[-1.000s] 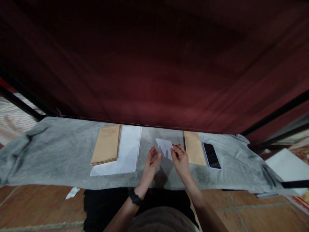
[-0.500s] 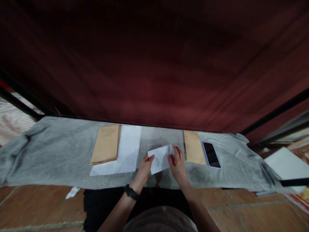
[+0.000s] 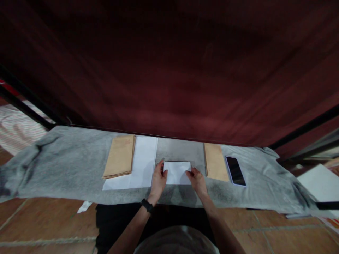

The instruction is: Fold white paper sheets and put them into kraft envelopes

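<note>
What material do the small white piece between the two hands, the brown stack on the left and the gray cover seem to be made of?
Small white piece: probably matte paper; it looks thin, with straight edges.
Brown stack: likely matte kraft paper; tan color, layered edges.
Gray cover: apparently soft fabric, perhaps plush; wrinkles and patchy shading.

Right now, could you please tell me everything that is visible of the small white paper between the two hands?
The small white paper is a plain, smooth-looking rectangle, longer side to side, with no print visible. It looks nearly flat, over the grey cloth; whether it rests there is unclear. The left hand holds its left edge, the right hand its right edge.
</note>
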Demonstrator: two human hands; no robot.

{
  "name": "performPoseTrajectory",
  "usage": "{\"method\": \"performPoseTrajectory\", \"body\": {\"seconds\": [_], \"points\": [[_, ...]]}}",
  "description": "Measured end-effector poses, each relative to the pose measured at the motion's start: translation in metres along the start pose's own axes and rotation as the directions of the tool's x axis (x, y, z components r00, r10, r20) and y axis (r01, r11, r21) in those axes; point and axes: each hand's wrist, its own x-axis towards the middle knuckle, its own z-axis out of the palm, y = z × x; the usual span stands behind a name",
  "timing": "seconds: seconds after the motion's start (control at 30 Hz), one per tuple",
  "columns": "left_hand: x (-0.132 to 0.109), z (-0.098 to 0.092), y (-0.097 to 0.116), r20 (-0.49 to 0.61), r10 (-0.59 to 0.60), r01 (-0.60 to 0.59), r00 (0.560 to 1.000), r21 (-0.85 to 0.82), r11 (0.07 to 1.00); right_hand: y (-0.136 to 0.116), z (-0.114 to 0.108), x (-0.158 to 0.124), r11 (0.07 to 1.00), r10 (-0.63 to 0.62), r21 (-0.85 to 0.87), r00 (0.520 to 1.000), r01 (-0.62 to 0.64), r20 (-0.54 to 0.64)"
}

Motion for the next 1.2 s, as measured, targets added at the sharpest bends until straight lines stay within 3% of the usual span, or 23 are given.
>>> {"method": "performPoseTrajectory", "body": {"seconds": [0.17,0.27,0.43,0.57,0.67,0.73,1.03,1.2], "points": [[-0.018,0.002,0.0,0.084,0.215,-0.23,0.973,0.263,0.937,0.001,0.003,0.001,0.964,0.016,-0.267,0.999,-0.002,0.048],[-0.033,0.01,0.0,0.216,0.298,-0.363,0.93,0.407,0.838,0.0,0.006,0.001,0.929,0.033,-0.37,0.996,0.001,0.085],[-0.049,0.022,0.003,0.454,0.31,-0.537,0.836,0.554,0.636,0.001,0.01,-0.002,0.88,-0.069,-0.473,0.997,0.051,-0.02],[-0.051,0.022,0.002,0.476,0.301,-0.555,0.827,0.599,0.577,-0.002,0.017,-0.012,0.864,-0.28,-0.458,0.955,0.208,-0.095],[-0.051,0.022,-0.001,0.465,0.307,-0.552,0.83,0.611,0.567,-0.007,0.028,-0.024,0.822,-0.429,-0.401,0.903,0.404,0.028],[-0.052,0.024,-0.004,0.442,0.301,-0.531,0.845,0.631,0.566,-0.007,0.035,-0.032,0.783,-0.471,-0.411,0.877,0.468,0.101],[-0.063,0.021,-0.012,0.31,0.271,-0.411,0.911,0.706,0.577,0.015,0.032,-0.03,0.727,-0.454,-0.53,0.885,0.436,0.106],[-0.046,0.032,0.003,0.355,0.232,-0.421,0.906,0.689,0.59,0.023,0.036,-0.029,0.725,-0.47,-0.532,0.879,0.437,0.081]]}}
